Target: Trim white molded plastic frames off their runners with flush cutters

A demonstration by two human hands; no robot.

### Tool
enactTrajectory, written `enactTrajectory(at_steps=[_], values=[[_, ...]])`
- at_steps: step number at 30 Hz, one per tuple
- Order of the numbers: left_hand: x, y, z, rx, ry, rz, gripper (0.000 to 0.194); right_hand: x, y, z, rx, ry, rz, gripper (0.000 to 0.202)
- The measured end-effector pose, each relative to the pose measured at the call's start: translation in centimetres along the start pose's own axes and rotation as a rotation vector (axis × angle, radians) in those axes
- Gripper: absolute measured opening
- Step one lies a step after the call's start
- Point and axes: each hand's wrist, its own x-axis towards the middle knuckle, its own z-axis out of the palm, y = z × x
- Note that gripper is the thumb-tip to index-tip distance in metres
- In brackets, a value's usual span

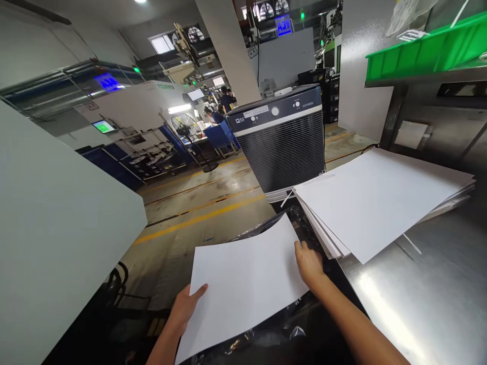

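Note:
A large white sheet [247, 284], slightly bowed, is stretched between my two hands. My left hand [186, 306] grips its left edge, thumb on top and the other fingers hidden beneath. On the opposite edge, my right hand [309, 263] is closed around the border of the sheet. Shiny black plastic [266, 337] lies below the sheet and shows past its near and far edges. To the right, a stack of similar white sheets [380, 197] rests on a metal table, its top sheet turned askew.
The steel tabletop [429, 284] extends along the right, with a green bin [426, 56] on a shelf above. A black air cooler [281, 142] stands ahead. A pale panel [68, 233] fills the left side. People [216, 116] and a fan [184, 126] are farther back.

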Motion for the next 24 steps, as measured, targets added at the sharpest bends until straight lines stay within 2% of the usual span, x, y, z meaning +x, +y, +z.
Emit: enactTrajectory(at_steps=[4,8,14,17,24], values=[[0.9,0.4,0.7,0.032,0.004,0.050,0.037,1.5,0.9,1.2,-0.057,-0.034,0.053,0.026],[1.7,0.5,2.0,0.060,0.024,0.111,0.033,3.2,0.5,1.7,-0.085,-0.035,0.069,0.027],[1.7,-1.0,4.4,0.108,0.053,0.178,0.020,4.5,0.0,3.0,-0.107,-0.044,0.070,0.033],[1.8,-1.6,4.4,0.128,0.044,0.197,0.026,4.6,0.3,3.6,-0.125,-0.054,0.072,0.034],[3.2,-2.1,3.0,0.253,0.055,0.211,0.041,5.2,1.4,3.9,-0.167,-0.057,0.064,0.032]])
